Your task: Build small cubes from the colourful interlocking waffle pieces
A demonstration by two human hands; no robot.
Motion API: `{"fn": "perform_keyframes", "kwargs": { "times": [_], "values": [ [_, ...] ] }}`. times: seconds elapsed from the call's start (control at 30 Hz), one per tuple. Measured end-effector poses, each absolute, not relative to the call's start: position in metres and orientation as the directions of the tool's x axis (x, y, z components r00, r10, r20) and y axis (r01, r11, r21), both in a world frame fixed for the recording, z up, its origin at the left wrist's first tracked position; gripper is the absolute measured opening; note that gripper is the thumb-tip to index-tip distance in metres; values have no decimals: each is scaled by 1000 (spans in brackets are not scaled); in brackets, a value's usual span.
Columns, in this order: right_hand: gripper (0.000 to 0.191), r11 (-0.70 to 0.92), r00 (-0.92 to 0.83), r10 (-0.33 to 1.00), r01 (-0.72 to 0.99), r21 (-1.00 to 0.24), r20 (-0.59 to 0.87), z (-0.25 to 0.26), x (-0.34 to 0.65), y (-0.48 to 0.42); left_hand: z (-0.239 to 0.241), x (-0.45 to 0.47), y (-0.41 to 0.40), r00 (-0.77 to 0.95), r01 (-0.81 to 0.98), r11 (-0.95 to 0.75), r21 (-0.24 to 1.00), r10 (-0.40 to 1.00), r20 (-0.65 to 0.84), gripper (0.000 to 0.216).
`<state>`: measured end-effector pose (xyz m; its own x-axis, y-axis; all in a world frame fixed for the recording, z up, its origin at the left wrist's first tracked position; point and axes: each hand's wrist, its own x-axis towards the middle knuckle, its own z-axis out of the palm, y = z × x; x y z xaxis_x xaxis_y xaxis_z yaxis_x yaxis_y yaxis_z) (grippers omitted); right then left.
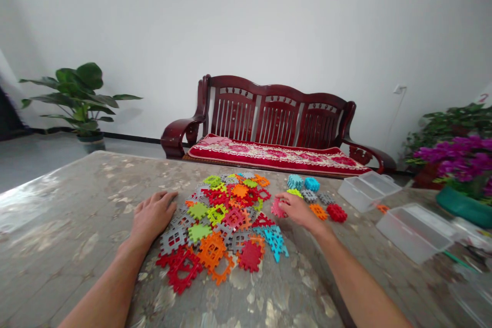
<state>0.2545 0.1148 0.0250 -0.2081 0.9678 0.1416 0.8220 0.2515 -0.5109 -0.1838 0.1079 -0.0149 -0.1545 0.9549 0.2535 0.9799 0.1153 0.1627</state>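
A heap of interlocking plastic tiles (pixel 211 247) in red, orange, lime green, grey and blue lies in the middle of the table. My left hand (pixel 154 214) rests on the tabletop at the heap's left edge, fingers stretched out and holding nothing. On the opposite side, my right hand (pixel 299 209) pinches a pinkish-red tile (pixel 277 208); the fingers partly cover it. Just beyond that hand are small sorted stacks: light blue tiles (pixel 294 182), lime tiles (pixel 294 192), grey tiles (pixel 309 196), orange tiles (pixel 319 211) and red tiles (pixel 337 212).
Two clear plastic boxes (pixel 417 230) (pixel 363 192) stand to the right on the patterned tabletop (pixel 69 246). A pot of purple flowers (pixel 465 164) is at the far right. Behind the table is a dark wooden bench (pixel 277 113); a leafy plant (pixel 82 95) stands at left.
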Motion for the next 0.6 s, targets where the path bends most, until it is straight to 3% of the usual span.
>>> {"fn": "perform_keyframes", "kwargs": {
  "times": [0.27,0.47,0.6],
  "values": [
    [44,140,-73,982,902,-409,175,20,276,83,-14,-182,108,-161,979,126,161,961,224,50],
    [53,247,-197,965,903,-351,173,11,265,64,-12,-182,107,-163,978,129,162,961,222,50],
    [40,163,-130,982,950,-267,137,20,257,55,-11,-182,106,-160,981,129,148,961,226,49]
  ]
}}
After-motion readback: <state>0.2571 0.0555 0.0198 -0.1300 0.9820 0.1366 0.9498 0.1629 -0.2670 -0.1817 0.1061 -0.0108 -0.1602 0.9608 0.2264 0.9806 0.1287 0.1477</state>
